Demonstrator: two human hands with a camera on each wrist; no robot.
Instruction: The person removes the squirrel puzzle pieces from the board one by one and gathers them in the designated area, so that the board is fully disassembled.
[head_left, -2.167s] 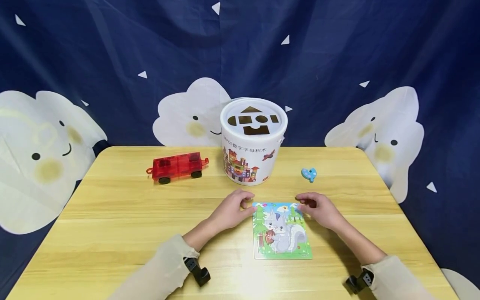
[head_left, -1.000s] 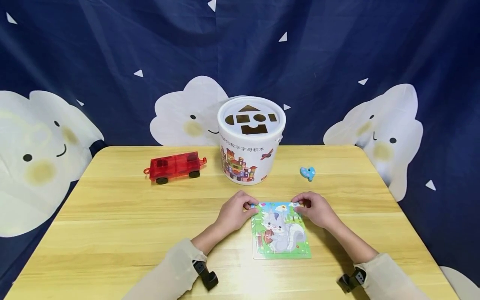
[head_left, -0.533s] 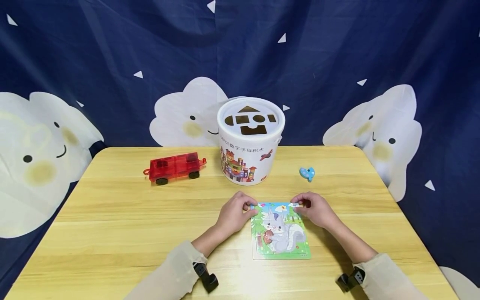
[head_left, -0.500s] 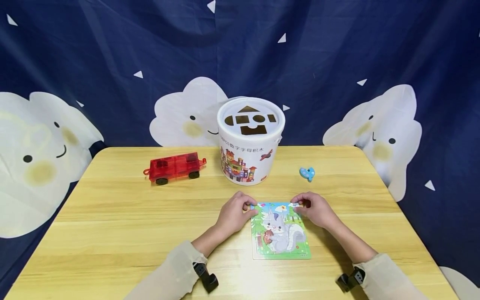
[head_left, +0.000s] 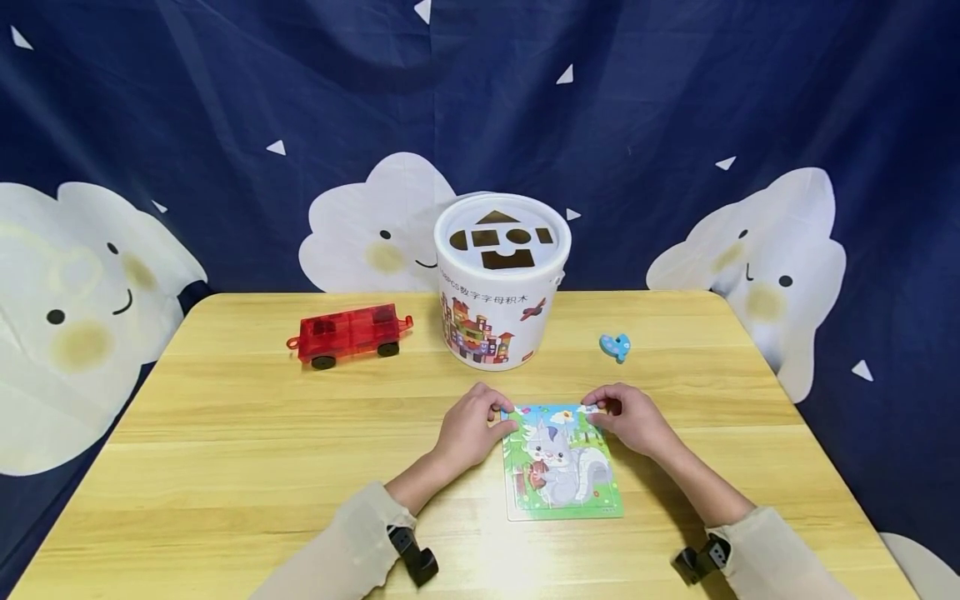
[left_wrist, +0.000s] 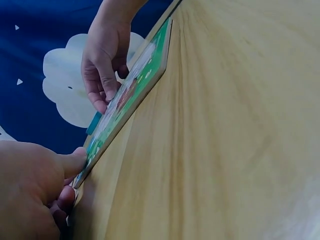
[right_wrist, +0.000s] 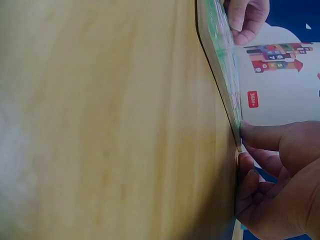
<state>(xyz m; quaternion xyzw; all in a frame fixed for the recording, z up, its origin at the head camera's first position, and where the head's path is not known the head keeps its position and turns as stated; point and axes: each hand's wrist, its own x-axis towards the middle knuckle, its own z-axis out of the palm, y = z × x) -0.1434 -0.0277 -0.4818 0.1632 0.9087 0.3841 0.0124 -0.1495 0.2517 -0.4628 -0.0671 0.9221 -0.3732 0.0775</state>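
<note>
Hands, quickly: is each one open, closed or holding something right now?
Left hand: holding the puzzle by its far left corner.
Right hand: holding its far right corner.

Your table [head_left: 262, 433] is carrying a bucket [head_left: 498, 287], a wagon [head_left: 351, 333] left of it, a toy [head_left: 615, 347] right, a puzzle [head_left: 561, 467] in front.

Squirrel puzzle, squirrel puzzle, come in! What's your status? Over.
Left hand, right hand: each pinches a far corner. Squirrel puzzle: picture side up. White bucket: stands beyond, not touching the puzzle.
</note>
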